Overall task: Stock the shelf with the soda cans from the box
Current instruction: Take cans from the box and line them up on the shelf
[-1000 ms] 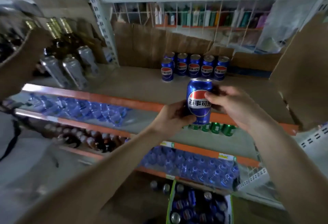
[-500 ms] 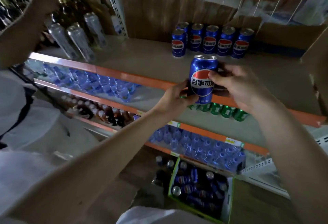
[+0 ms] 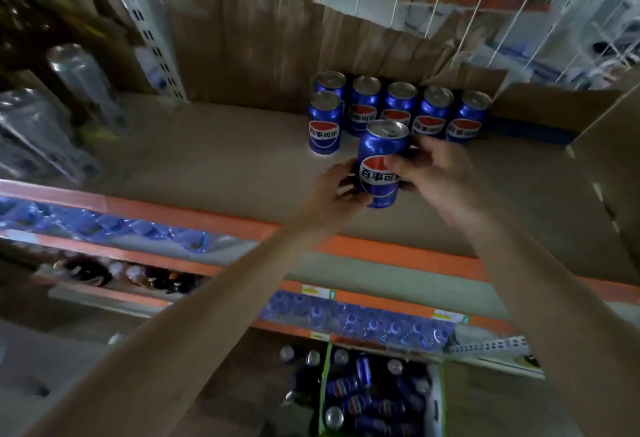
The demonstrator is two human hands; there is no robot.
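Glossy blue cylindrical metal soda can, upright, gripped by left hand and right hand over cardboard-lined shelf; bare cardboard lies left of six matching shelved cans.

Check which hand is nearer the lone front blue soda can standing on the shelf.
Left. The left hand sits just below the lone front blue soda can; the right hand is further right, past the held blue can.

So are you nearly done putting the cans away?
Not nearly. Six blue cans already stand at the back of the shelf. Another can is held upright over it by the left hand and right hand. The box on the floor still holds many cans.
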